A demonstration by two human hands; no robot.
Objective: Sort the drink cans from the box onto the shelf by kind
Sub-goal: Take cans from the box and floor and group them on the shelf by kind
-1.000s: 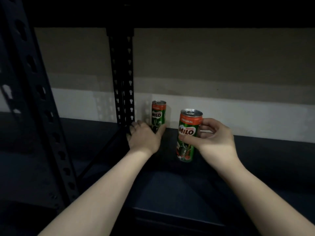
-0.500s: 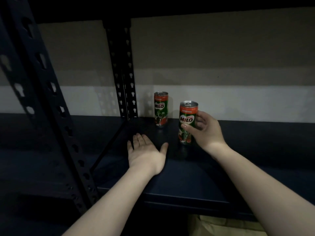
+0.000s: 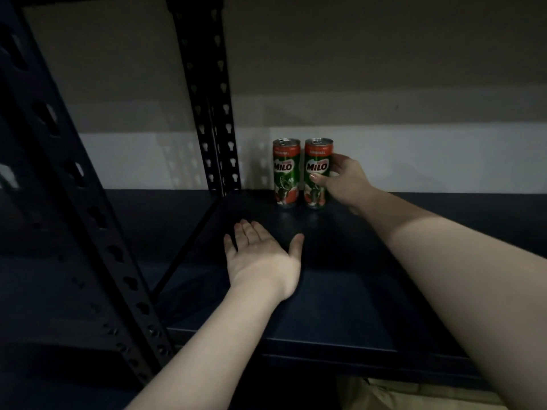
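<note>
Since 0.5 s ago the right hand [image 3: 343, 180] has pushed its Milo can [image 3: 318, 173], fingers wrapped around it, back beside the first Milo can [image 3: 286, 172] on the shelf [image 3: 340, 291], left hand [image 3: 260, 255] flat and spread; 2 cans placed, box contents unseen.

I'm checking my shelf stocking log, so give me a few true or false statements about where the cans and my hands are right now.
1. Two Milo cans stand upright side by side at the back of the shelf. True: left can, right can.
2. The right hand is wrapped around the right can. True.
3. The left hand holds a can. False: it is open and empty, low over the shelf.
4. One can lies on its side. False: both stand upright.
5. The cans are different kinds. False: both show the same Milo label.
</note>
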